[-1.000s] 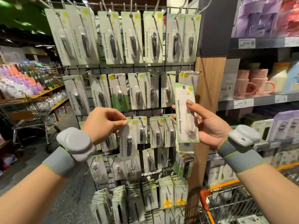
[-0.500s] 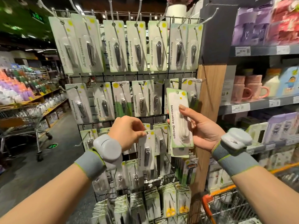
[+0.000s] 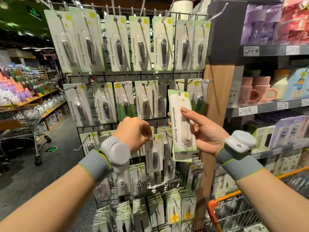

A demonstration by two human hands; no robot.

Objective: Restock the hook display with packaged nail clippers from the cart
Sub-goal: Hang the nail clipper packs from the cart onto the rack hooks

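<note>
Head view shows the left hand (image 3: 133,133) now lower and further right than a second ago, its fingertips pinching the top edge of a small nail clipper card (image 3: 154,154) at the mouth of a hook in the third row of the wire hook display (image 3: 90,104); a second ago that card hung in the fingers short of the rack, so the card appears to be going onto its hook, though whether the hole has caught the wire cannot be told. The right hand (image 3: 200,131) has shifted slightly left and holds a stack of large nail clipper packages (image 3: 181,124) upright, thumb pressed across the front, fingers curled behind, just in front of the display's right column. That stack is likely the next stock to hang. The orange-handled cart (image 3: 217,210) sits at lower right, its contents mostly out of view. Around the rack stand a wooden post (image 3: 217,97), shelves with pink mugs (image 3: 257,92) and boxed goods at right, and a store aisle with another shopping trolley (image 3: 21,128) on a dark floor at left.
</note>
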